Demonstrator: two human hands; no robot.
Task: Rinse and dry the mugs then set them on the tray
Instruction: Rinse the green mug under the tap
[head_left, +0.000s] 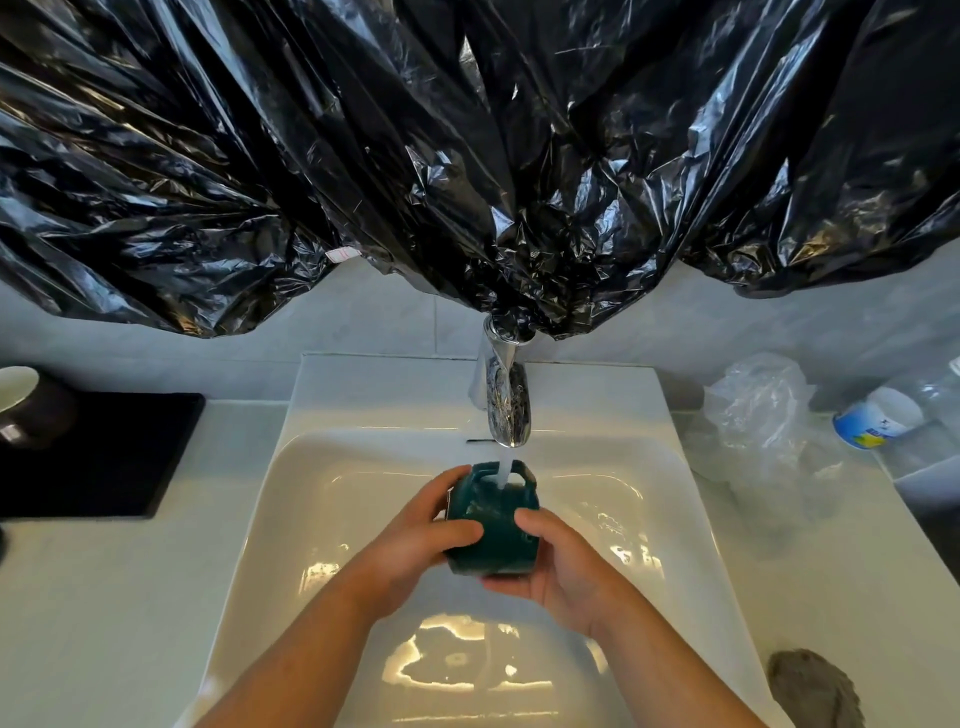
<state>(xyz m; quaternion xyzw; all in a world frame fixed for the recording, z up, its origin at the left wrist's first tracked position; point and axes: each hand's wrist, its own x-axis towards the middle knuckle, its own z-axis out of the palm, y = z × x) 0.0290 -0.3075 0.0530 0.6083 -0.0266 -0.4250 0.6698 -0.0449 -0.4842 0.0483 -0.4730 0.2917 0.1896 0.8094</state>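
Head view: we see both hands, left (415, 540) and right (561, 566), grasping green mug (491, 525) under running tap (506, 405), over sink (322, 467).

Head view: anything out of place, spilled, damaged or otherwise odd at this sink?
One oddity: crumpled black plastic sheeting hangs over the wall above the sink, draping onto the top of the tap. Otherwise normal: both hands hold the green mug under running water, nothing visibly spilled or broken.
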